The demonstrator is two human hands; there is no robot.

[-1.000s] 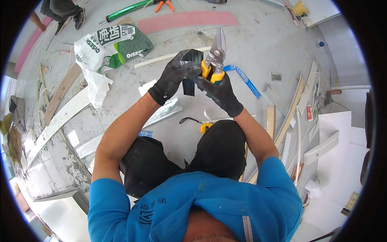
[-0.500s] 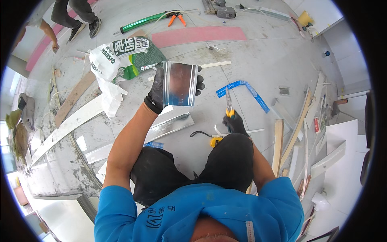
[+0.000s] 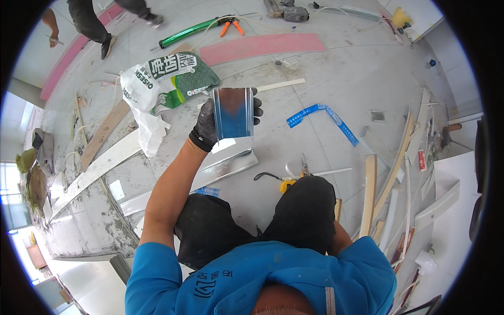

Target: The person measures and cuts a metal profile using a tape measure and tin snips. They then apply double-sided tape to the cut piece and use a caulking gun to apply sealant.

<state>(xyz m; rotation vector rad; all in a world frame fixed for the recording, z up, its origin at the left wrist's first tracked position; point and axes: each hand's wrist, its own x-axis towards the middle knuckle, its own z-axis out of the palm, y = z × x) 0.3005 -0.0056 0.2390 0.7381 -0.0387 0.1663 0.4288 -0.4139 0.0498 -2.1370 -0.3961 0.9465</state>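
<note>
Metal channel piece held up in the gloved left hand, above the floor.
Fingers clench its far edge; the right hand is hidden behind the knee, state unknown. Judged best practice: grip firmly, keeping clear of cut edges; snips lie near.

the short metal channel piece is shiny sheet metal, smooth with a bluish glare; left hand wears a matt black knit glove, looks rubber-coated; concrete floor is grey, dusty and rough; the bag is glossy crinkled plastic; wood slat is bare, matt; blue tape strip looks slick; tin snips are dull metal
</note>
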